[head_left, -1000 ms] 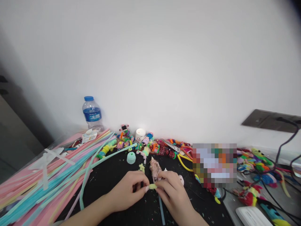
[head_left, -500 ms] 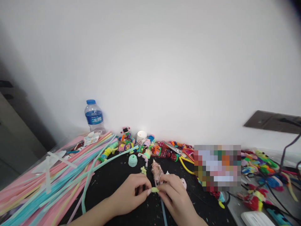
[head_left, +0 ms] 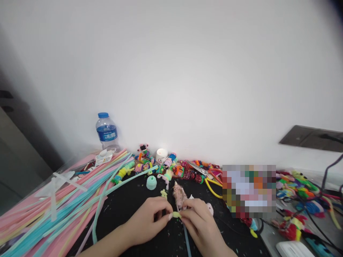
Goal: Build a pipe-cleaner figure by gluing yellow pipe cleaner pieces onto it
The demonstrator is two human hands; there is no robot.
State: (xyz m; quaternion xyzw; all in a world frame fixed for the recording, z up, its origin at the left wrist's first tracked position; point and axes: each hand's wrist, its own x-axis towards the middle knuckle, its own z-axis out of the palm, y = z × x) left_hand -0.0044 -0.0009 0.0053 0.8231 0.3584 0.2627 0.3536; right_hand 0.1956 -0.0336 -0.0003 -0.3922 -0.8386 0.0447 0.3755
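Between my two hands is a short yellow-green piece of pipe cleaner (head_left: 176, 214), pinched at both ends. My left hand (head_left: 151, 219) grips its left end between thumb and forefinger. At the right end, the fingertips of my right hand (head_left: 202, 223) close on it. Just beyond my hands lies a pinkish glue gun-like object whose kind I cannot make out (head_left: 179, 192), partly hidden by my right hand. A small yellow-green flower shape (head_left: 163, 193) rests above my left hand, and a mint-green coil (head_left: 151, 182) sits farther back. A blue-grey stick (head_left: 187, 240) runs beneath my right hand.
Bundled pastel pipe cleaners (head_left: 80, 200) cover the left side. A water bottle (head_left: 106, 132), a paper cup (head_left: 161, 155) and several fuzzy figures stand along the wall. Scissors (head_left: 211, 184) with orange-yellow handles lie behind right. Black cables (head_left: 323, 185) and a white device (head_left: 293, 248) are at right.
The yellow-green piece tilts slightly and looks a little more bent between my fingertips. Both hands stay in nearly the same place, and the view has shifted slightly.
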